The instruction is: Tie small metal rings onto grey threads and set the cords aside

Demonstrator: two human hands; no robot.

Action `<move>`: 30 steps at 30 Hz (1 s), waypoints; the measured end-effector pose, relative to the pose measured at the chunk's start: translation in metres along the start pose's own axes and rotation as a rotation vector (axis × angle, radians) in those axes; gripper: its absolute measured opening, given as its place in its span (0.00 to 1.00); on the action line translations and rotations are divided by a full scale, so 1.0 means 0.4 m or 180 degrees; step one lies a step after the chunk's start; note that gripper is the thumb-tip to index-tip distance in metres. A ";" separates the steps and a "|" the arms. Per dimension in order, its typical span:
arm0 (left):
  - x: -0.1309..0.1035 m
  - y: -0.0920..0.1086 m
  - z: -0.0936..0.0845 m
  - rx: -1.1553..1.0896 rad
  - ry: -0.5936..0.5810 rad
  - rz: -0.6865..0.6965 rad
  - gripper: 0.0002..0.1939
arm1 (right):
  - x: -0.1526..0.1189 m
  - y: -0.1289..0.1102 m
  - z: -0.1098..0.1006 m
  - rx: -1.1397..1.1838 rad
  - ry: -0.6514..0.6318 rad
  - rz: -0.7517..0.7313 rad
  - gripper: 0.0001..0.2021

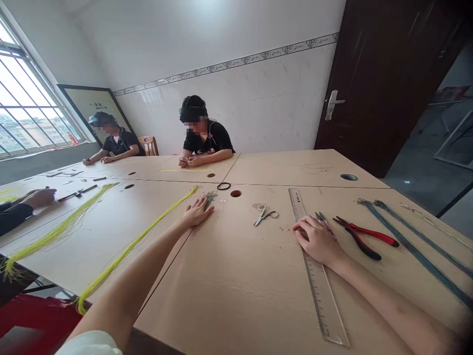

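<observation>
My left hand (198, 212) lies flat with its fingers spread, touching a small pile of thin dark wires (210, 198) at the table's middle. My right hand (314, 236) rests with bent fingers over a clear ruler (316, 291); whether anything is under its fingers is hidden. Scissors with pink-tinted handles (325, 224) lie beside that hand. Small silver scissors (263, 215) sit between my hands. Red-and-black pliers (365, 237) are to the right. A yellow thread bundle (140, 240) stretches to the left of my left hand.
Blue-green thread bundles (410, 241) lie at the far right. Another yellow bundle (62, 228) is at the left, near another person's hands (40, 197). Two people sit across the table (229, 276). A black ring (223, 186) lies near a table hole (235, 194).
</observation>
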State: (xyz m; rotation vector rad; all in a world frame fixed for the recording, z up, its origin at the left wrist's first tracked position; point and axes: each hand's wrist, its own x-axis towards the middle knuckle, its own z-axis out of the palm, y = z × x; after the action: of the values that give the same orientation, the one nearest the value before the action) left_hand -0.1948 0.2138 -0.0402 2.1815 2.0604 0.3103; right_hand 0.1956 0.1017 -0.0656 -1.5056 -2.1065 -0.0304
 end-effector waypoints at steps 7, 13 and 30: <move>0.037 0.014 -0.027 0.0111 0.0196 0.0052 0.29 | 0.001 -0.005 -0.004 0.0024 -0.0001 0.0003 0.08; 0.057 0.018 0.000 0.0208 0.0028 -0.0014 0.27 | 0.000 -0.009 -0.007 0.0068 -0.0022 0.0011 0.08; 0.246 -0.089 -0.049 0.0304 0.0453 -0.0746 0.14 | 0.000 -0.020 -0.014 0.0132 -0.0135 0.0223 0.07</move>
State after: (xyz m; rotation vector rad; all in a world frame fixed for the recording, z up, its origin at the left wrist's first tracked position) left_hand -0.2290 0.3131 -0.0230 1.9913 2.4268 0.3571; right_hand 0.1907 0.0970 -0.0585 -1.5673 -2.0730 0.0711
